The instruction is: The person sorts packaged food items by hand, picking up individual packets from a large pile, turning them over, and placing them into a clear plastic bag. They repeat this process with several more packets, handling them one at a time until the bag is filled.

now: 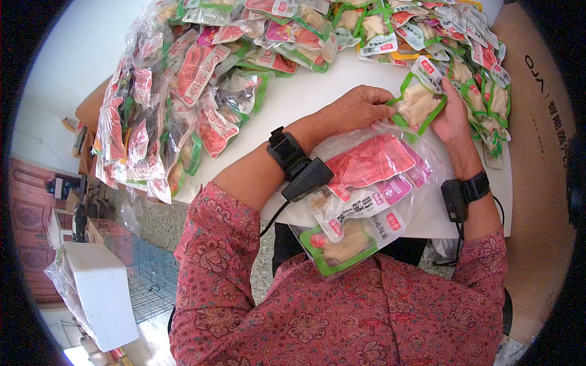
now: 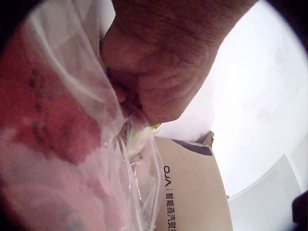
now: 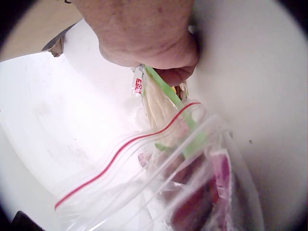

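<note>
Packet (image 1: 418, 102), green-edged, pale contents showing, was up at the mouth of the clear zip bag (image 3: 122, 149). My left hand (image 1: 354, 108) pinched its left edge; my right hand (image 1: 454, 116) gripped its right side. Bag held a red-labelled pouch (image 1: 366, 165), a pink-labelled one and, lowest, a green-edged pale pouch (image 1: 345, 245). Heaped packets (image 1: 201, 73) lay on the white table (image 1: 299, 91).
</note>
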Available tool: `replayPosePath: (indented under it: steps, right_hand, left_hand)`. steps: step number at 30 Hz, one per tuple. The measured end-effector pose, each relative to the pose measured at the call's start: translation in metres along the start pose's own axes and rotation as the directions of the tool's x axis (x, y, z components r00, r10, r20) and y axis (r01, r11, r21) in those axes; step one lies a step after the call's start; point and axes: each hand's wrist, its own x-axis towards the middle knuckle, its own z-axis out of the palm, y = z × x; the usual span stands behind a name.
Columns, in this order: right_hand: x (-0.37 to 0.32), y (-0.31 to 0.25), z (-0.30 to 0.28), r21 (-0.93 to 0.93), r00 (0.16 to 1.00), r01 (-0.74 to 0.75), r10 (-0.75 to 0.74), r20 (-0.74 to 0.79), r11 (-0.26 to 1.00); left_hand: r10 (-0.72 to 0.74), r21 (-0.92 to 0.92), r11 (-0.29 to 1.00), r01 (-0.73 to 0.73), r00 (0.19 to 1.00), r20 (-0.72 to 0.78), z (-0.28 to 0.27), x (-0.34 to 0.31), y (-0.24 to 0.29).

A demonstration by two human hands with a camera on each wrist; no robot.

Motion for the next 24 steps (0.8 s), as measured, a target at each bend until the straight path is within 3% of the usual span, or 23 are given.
replayPosePath:
  steps: [24]
  right_hand:
    - [0.0017, 0.0002, -0.0028, -0.012, 1.000, -0.003, 0.003, -0.001, 1.000]
  left_hand:
    - [0.011, -0.006, 1.000, -0.011, 1.000, -0.017, 0.0018, -0.0012, 0.0021]
